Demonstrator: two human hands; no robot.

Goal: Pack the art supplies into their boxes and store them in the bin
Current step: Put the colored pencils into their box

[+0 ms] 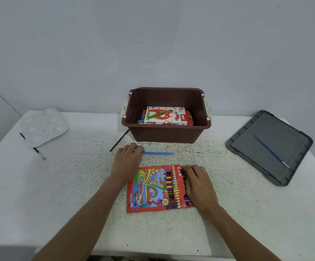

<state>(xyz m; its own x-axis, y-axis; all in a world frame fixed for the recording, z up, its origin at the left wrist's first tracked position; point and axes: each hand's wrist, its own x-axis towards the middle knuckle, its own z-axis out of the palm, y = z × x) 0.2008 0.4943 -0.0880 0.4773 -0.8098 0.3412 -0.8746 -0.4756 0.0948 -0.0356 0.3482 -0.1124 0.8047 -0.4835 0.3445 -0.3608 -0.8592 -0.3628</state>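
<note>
The colour pencil box (pixel 149 189), mid-tabletop toward the near edge, is pressed flat by the extended fingers of the right hand (pixel 198 185). The blue pencil (pixel 157 153) beyond it is touched by the left hand (pixel 127 159); a grasp cannot be confirmed. If left unsecured, the pencil may be rolled away.

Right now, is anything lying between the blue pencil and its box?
Nothing visible does. Only bare table separates the blue pencil from the pencil box; the left hand is at the pencil's end.
</note>
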